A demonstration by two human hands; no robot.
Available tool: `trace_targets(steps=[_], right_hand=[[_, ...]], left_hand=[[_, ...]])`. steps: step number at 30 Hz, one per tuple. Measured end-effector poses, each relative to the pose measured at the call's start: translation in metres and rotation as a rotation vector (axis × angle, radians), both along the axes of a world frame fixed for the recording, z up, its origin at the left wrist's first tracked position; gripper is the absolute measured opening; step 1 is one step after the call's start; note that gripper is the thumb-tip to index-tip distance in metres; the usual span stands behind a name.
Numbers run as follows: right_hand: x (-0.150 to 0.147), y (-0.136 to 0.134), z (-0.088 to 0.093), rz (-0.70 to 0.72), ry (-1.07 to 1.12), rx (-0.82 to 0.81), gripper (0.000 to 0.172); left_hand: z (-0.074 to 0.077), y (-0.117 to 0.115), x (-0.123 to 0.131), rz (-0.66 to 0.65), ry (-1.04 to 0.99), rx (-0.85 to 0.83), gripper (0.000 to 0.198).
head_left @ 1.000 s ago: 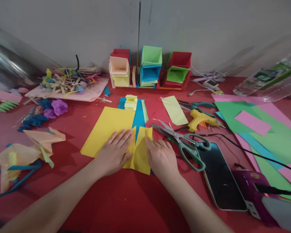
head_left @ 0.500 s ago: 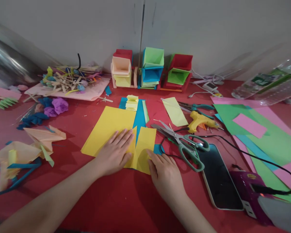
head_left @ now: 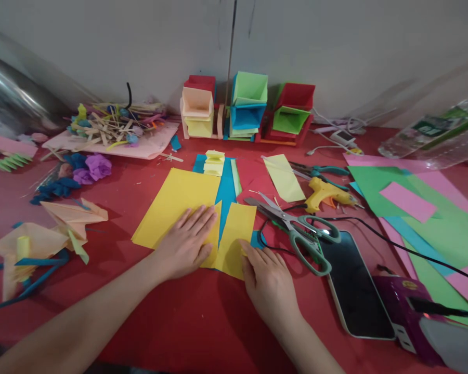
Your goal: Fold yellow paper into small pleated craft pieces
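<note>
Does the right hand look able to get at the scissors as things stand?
Probably yes: the scissors lie close by, ahead and to the right of the right hand, and nothing covers them. It would likely have to leave the yellow paper first.

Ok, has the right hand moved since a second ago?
Yes: judged against the scissors, the right hand has shifted toward the person, lower in the view.
</note>
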State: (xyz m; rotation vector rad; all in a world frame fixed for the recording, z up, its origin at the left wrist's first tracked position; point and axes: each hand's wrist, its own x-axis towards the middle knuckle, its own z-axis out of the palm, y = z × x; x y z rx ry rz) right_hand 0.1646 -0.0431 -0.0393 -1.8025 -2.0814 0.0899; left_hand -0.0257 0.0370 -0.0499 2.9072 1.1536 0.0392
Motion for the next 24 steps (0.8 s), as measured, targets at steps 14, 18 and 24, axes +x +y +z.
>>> trace_targets(steps=[14, 18, 24], right_hand=[[-0.002, -0.011, 0.001, 0.035, 0.148, -0.072, 0.027], [-0.002, -0.012, 0.0, 0.029, 0.129, -0.073, 0.026], [-0.001, -0.016, 0.0, 0.023, 0.169, -0.055, 0.026]], left_hand=[[0.012, 0.003, -0.006, -0.077, 0.021, -0.089, 0.064], [0.01, 0.002, -0.005, -0.068, 0.017, -0.087, 0.064], [0.01, 0.002, -0.005, -0.063, 0.009, -0.086, 0.064]])
